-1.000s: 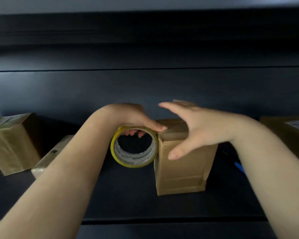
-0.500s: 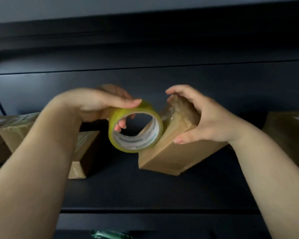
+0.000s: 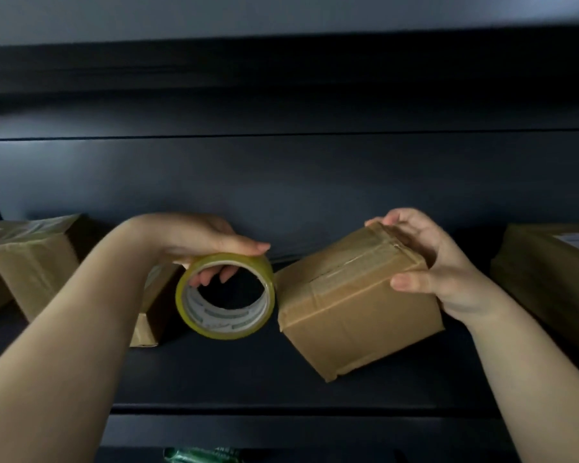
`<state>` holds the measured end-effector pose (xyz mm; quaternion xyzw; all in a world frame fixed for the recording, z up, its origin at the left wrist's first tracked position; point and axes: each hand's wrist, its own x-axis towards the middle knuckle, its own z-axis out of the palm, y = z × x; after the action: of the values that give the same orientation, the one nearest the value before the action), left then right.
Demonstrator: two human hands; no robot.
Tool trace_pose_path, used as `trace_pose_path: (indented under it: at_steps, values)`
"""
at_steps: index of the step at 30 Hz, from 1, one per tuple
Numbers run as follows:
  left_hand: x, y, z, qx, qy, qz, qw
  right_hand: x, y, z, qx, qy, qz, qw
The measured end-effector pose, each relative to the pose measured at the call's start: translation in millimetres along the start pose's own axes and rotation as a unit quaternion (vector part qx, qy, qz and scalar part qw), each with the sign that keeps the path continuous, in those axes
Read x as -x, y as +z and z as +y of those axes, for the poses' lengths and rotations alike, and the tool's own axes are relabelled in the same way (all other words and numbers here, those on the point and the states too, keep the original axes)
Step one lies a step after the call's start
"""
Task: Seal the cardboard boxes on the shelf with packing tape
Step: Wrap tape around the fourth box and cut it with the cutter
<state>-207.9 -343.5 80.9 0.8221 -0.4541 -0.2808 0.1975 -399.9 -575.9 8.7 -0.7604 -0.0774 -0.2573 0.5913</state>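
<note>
Green object (image 3: pixel 198 455) at bottom edge, below the shelf lip; too dark to identify.

Dark shelf (image 3: pixel 214 379), front edge running across the lower frame.

Left hand (image 3: pixel 201 240) grasps the tape roll (image 3: pixel 225 295): thumb along the top of the outer rim, fingertips curled through the core and showing inside the hole. Roll stands on edge, hole toward the camera; yellowish clear tape, white inner core with faint printing. Cannot tell whether its lowest edge touches the shelf. Its right side sits just beside the box, touching or nearly so.

Right hand (image 3: pixel 428 262) grasps the cardboard box (image 3: pixel 358 305) at its upper right corner, fingers over the far top edge, thumb pressed on the near face. Box is brown, tilted, its lower corner down toward the shelf. A glossy strip of clear tape runs along the top seam and folds down over the left end.

Behind the left forearm: a small box (image 3: pixel 151 315), a taller taped box (image 3: pixel 30 262) farther left. Far right, a large box (image 3: pixel 549 279) bearing a white label.

Dark back panel (image 3: pixel 281 182) behind all.
</note>
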Motion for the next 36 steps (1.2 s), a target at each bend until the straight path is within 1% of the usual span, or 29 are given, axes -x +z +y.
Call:
trace_pose_path:
  at_steps: [3, 5, 10, 13, 15, 17, 18, 20, 21, 23, 24, 25, 27, 28, 29, 32, 34, 36]
  values:
    - [-2, 2, -7, 0.064, 0.049, -0.027, 0.996, 8, -11, 6, -0.008, 0.009, 0.014, 1.000]
    - [-3, 1, -10, 0.062, 0.053, -0.033, 0.996, 11, -17, 9, -0.003, 0.016, 0.015, 1.000]
    - [-20, 21, -7, -0.059, -0.039, -0.051, 0.996, 14, -32, 20, 0.014, 0.048, 0.003, 0.999]
    - [-31, 37, -6, -0.057, -0.052, -0.038, 0.996, 18, -43, 23, 0.055, 0.099, -0.012, 0.994]
    - [-37, 42, -3, -0.046, -0.054, -0.021, 0.997, 19, -48, 19, 0.094, 0.153, -0.032, 0.983]
    - [-44, 47, 2, -0.044, -0.055, -0.017, 0.997, 18, -50, 4, 0.159, 0.221, -0.070, 0.960]
    - [-47, 50, 4, -0.041, -0.054, -0.017, 0.998, 16, -48, -6, 0.218, 0.253, -0.094, 0.938]
    - [-49, 53, 8, -0.037, -0.053, -0.014, 0.998, 11, -33, -26, 0.369, 0.289, -0.122, 0.875]
    - [-49, 54, 9, -0.037, -0.055, -0.012, 0.998, 8, -20, -34, 0.441, 0.276, -0.116, 0.846]
    - [-48, 55, 9, -0.029, -0.056, -0.011, 0.998, 5, 18, -36, 0.547, 0.210, -0.073, 0.807]
    - [-47, 56, 8, -0.020, -0.051, -0.011, 0.998, 4, 39, -33, 0.580, 0.188, -0.052, 0.791]
    - [-46, 58, 7, -0.009, -0.039, -0.008, 0.999, 3, 57, -27, 0.598, 0.185, -0.041, 0.779]
    - [-44, 62, 2, 0.016, 0.007, 0.023, 1.000, -3, 73, -14, 0.614, 0.200, -0.040, 0.762]
    - [-42, 63, -1, 0.043, 0.031, 0.047, 0.997, -7, 71, -9, 0.619, 0.195, -0.044, 0.759]
    - [-40, 65, -4, 0.082, 0.049, 0.066, 0.993, -11, 63, -4, 0.613, 0.185, -0.053, 0.766]
    - [-38, 74, -7, 0.175, 0.087, 0.096, 0.976, -23, 32, 7, 0.552, 0.145, -0.090, 0.816]
    - [-40, 85, -5, 0.218, 0.104, 0.133, 0.961, -30, 18, 15, 0.523, 0.118, -0.114, 0.836]
    - [-42, 98, -2, 0.313, 0.103, 0.154, 0.931, -36, 9, 22, 0.478, 0.102, -0.120, 0.864]
